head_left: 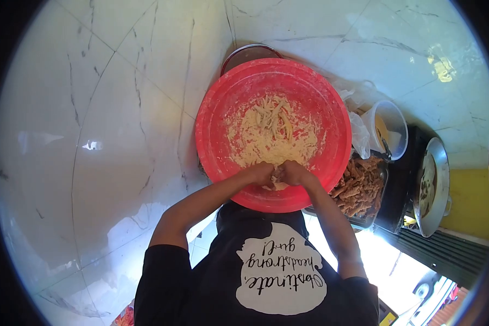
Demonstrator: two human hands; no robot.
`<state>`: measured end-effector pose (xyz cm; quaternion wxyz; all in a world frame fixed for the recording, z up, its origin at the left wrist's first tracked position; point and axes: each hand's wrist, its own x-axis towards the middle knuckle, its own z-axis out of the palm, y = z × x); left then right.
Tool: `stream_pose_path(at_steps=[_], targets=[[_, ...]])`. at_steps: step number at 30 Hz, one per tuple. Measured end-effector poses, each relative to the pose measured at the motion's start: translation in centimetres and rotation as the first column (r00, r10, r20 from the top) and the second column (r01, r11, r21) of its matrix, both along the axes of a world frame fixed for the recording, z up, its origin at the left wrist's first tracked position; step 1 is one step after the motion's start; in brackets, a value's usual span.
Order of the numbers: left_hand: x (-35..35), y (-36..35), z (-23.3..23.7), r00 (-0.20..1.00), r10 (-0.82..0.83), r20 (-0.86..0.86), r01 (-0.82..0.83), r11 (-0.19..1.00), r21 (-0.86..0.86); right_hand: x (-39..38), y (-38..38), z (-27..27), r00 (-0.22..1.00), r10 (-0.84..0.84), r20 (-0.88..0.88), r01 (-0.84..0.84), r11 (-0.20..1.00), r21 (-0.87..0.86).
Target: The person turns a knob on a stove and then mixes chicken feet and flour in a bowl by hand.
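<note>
A wide red basin (212, 136) holds a bed of pale flour (250, 146). Several long, thin flour-coated pieces (277, 119), shaped like chicken feet, lie heaped on the flour toward the far side. At the near side of the basin, my left hand (263, 174) and my right hand (292, 173) meet low over the flour, fingers curled inward. Something pale and floury shows between them, too small and covered to name. The fingertips are mostly hidden from above.
Right of the basin, a tray of brown fried pieces (358, 187) sits close by. Beyond it are a clear plastic tub (399, 130), a plastic bag (358, 133) and a large metal pan (442, 185) on a black stove (399, 201). Marbled tile walls (130, 108) rise behind and left.
</note>
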<state>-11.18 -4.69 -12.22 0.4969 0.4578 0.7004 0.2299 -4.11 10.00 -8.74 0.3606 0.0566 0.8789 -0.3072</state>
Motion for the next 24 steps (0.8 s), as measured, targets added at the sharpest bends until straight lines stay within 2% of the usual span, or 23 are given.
stream_pose_path(at_steps=[1, 3, 5, 6, 7, 9, 11, 15, 17, 18, 20, 21, 23, 24], targets=[[0.3, 0.0, -0.2, 0.997, 0.045, -0.061, -0.043, 0.999, 0.033, -0.1, 0.2, 0.1, 0.998, -0.057, 0.024, 0.058, 0.997, -0.041], [0.4, 0.1, -0.5, 0.988, 0.09, -0.122, -0.082, 0.994, 0.068, 0.0, 0.5, 1.0, 0.998, -0.056, 0.02, 0.057, 0.997, -0.055], [0.2, 0.1, -0.6, 0.985, 0.094, -0.146, -0.096, 0.995, -0.008, 0.1, 0.3, 1.3, 0.998, -0.062, 0.018, 0.063, 0.995, -0.076], [0.0, 0.1, -0.7, 0.985, 0.089, -0.147, -0.092, 0.996, -0.011, 0.2, 0.2, 1.1, 0.999, 0.022, 0.032, -0.021, 0.999, -0.032], [-0.2, 0.0, -0.8, 0.992, 0.08, -0.097, -0.081, 0.997, -0.007, 0.4, 0.1, 1.0, 0.993, 0.102, 0.05, -0.103, 0.995, 0.012], [-0.6, 0.0, -0.6, 0.997, 0.063, -0.049, -0.064, 0.998, -0.006, 0.3, 0.2, 0.5, 0.995, 0.059, 0.081, -0.062, 0.997, 0.037], [-0.9, -0.3, -0.1, 0.992, 0.076, 0.101, -0.072, 0.997, -0.04, 0.3, 0.1, 0.1, 0.994, 0.017, 0.109, -0.024, 0.998, 0.061], [-0.9, -0.6, 0.1, 0.997, 0.012, 0.079, -0.017, 0.997, 0.07, 0.1, -0.1, 0.8, 0.993, 0.044, 0.107, -0.048, 0.998, 0.034], [-0.8, -0.5, 0.2, 0.983, 0.01, 0.182, 0.0, 0.998, -0.055, 0.1, -0.2, 0.8, 0.989, 0.055, 0.135, -0.06, 0.998, 0.028], [-0.9, -0.4, 0.4, 0.983, 0.01, 0.182, -0.001, 0.999, -0.054, 0.4, 0.0, 0.6, 0.997, 0.036, 0.071, -0.036, 0.999, -0.002], [-1.3, -0.6, 0.9, 1.0, -0.015, -0.018, 0.015, 1.0, -0.011, 0.5, 0.3, 0.3, 1.0, 0.018, 0.006, -0.018, 0.999, -0.032], [-1.6, -0.8, 0.7, 1.0, -0.013, -0.018, 0.013, 1.0, -0.012, 0.4, 0.4, 0.2, 0.999, -0.028, -0.024, 0.027, 0.999, -0.04], [-2.1, -0.9, 0.4, 0.981, 0.158, -0.116, -0.157, 0.987, 0.017, 0.6, 0.6, 0.0, 0.995, -0.079, -0.053, 0.076, 0.996, -0.049], [-2.1, -1.0, 0.6, 0.981, 0.156, -0.117, -0.155, 0.988, 0.016, 0.7, 0.5, -0.1, 0.981, -0.156, -0.116, 0.153, 0.988, -0.032]])
